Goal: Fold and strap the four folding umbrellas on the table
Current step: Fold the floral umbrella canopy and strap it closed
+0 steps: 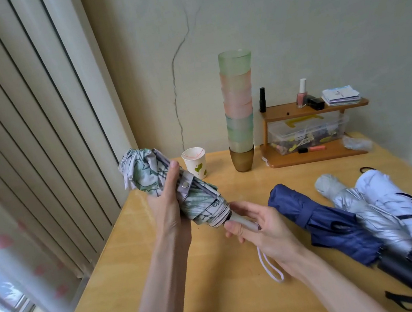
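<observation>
Both hands [169, 205] grip the crumpled, leaf-printed fabric umbrella [169, 186].

The leaf-print umbrella [177, 187] is collapsed, with its white and green canopy bunched and a strap [186, 183] with a metal snap across its middle. It is tilted above the surface [224, 302], pale handle [243, 221] lowest. The navy umbrella [319, 218], silver umbrella [367, 213] and white umbrella [389, 198] lie side by side on the surface, touching.
</observation>
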`<state>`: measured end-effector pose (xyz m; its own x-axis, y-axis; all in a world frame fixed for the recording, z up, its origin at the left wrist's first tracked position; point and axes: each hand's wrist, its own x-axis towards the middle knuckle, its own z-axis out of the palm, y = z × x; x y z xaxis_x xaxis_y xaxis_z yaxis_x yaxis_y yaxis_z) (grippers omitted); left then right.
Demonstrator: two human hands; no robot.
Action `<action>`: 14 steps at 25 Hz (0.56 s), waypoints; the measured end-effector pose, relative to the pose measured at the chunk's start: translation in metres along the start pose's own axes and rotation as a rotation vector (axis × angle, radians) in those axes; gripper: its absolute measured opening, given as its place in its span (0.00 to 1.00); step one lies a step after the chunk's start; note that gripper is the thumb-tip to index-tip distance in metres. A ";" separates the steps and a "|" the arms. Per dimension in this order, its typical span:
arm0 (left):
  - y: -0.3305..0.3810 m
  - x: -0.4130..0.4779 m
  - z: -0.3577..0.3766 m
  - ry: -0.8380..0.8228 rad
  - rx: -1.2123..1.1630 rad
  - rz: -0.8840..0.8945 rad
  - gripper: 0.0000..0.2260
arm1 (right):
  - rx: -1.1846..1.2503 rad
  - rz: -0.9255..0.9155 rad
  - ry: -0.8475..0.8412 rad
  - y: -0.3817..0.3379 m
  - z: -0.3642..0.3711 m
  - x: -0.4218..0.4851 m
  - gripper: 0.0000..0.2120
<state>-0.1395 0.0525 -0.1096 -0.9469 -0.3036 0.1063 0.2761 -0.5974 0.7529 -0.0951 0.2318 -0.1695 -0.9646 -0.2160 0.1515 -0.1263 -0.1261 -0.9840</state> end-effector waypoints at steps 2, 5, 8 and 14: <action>0.000 -0.003 0.002 -0.035 -0.017 -0.002 0.20 | 0.011 0.001 0.011 -0.001 -0.001 0.000 0.19; 0.002 -0.012 0.008 -0.104 -0.017 -0.050 0.07 | 0.017 0.036 -0.035 -0.002 -0.004 0.001 0.14; 0.002 -0.015 0.011 -0.063 0.025 -0.033 0.12 | -0.055 0.031 -0.106 -0.006 -0.002 0.001 0.10; 0.004 -0.012 0.010 -0.078 0.247 0.045 0.12 | -0.354 -0.209 0.061 -0.020 0.005 0.010 0.20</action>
<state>-0.1286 0.0612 -0.1010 -0.9471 -0.2616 0.1859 0.2786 -0.3828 0.8808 -0.1012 0.2275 -0.1481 -0.9204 -0.1617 0.3560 -0.3823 0.1817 -0.9060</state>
